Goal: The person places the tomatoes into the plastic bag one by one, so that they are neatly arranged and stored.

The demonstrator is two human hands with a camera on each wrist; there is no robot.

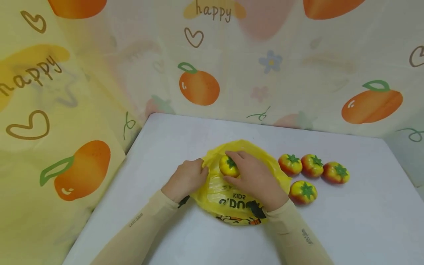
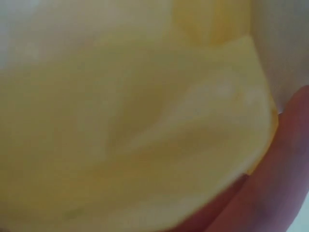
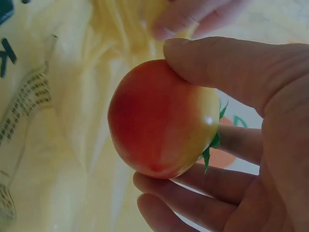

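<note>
My right hand (image 1: 254, 176) holds a red and yellow tomato (image 3: 157, 121) with a green leafy top, thumb on one side and fingers on the other. In the head view this tomato overlaps a yellow plastic bag (image 1: 213, 191) with dark printing, spread out on the table. The left hand (image 1: 188, 177) grips the bag's left edge with curled fingers. Yellow plastic (image 2: 120, 121) fills most of the left wrist view, with part of a finger (image 2: 270, 179) along its lower right edge.
Right of the bag, a tomato (image 1: 303, 192) lies close to its edge. Behind it several more stand in a row, among them a tomato (image 1: 290, 164) near the bag. The white table (image 1: 159, 147) meets a fruit-printed cloth (image 1: 232, 88) at the back and left.
</note>
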